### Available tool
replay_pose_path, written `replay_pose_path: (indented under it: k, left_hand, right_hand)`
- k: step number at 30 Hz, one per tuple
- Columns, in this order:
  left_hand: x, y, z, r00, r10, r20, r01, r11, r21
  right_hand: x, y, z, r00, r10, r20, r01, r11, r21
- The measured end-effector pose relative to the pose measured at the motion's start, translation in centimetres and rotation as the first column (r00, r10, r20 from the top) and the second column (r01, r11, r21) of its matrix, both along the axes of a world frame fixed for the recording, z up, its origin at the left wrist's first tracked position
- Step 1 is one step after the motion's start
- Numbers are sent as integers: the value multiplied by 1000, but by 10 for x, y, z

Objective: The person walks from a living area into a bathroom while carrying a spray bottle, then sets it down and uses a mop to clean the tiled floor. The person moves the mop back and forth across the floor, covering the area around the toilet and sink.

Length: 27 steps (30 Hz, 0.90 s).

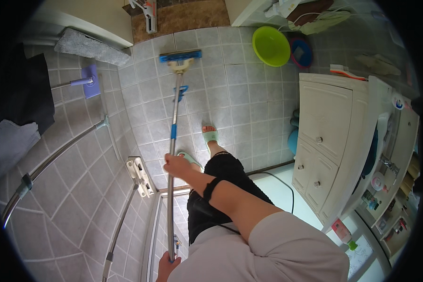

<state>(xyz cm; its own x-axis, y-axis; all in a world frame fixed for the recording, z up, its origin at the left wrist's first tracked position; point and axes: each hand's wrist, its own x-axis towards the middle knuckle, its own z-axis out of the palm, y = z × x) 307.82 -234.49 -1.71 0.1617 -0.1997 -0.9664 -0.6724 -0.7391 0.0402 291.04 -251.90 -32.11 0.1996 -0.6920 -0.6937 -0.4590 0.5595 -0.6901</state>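
A sponge mop with a metal pole and a blue, cream-backed head reaches across the grey tiled floor. Its head rests flat on the tiles towards the far doorway. My right hand is wrapped round the middle of the pole, below a blue sleeve and the blue lever. Lower down, my left hand closes on the pole's near end, close to my body. Part of that hand is cut off by the lower edge. My feet in pale green slippers stand just right of the pole.
A lime-green basin and a blue basin sit at the far right. A white cabinet stands on the right. Along the left wall are a purple flat mop, a metal rail and a mop holder.
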Motion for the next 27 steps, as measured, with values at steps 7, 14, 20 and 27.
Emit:
replay_pose_path:
  k: [7,14,20,27]
  left_hand:
    - [-63,-85,-67,929,-352,-115,335,931,-143]
    - [0,-39,-22,969,-240,59,242,970,-21]
    - [32,-13,34,997,-35,68,34,999,14]
    - [0,-67,-38,985,-97,-143,101,995,22]
  right_hand:
    - [-139,-36,-35,885,-281,-371,334,939,86]
    - [-34,-16,-11,992,-61,-108,78,983,165]
    - [15,2,36,998,-47,50,39,987,154]
    - [-85,-38,11,955,-141,-262,161,985,56]
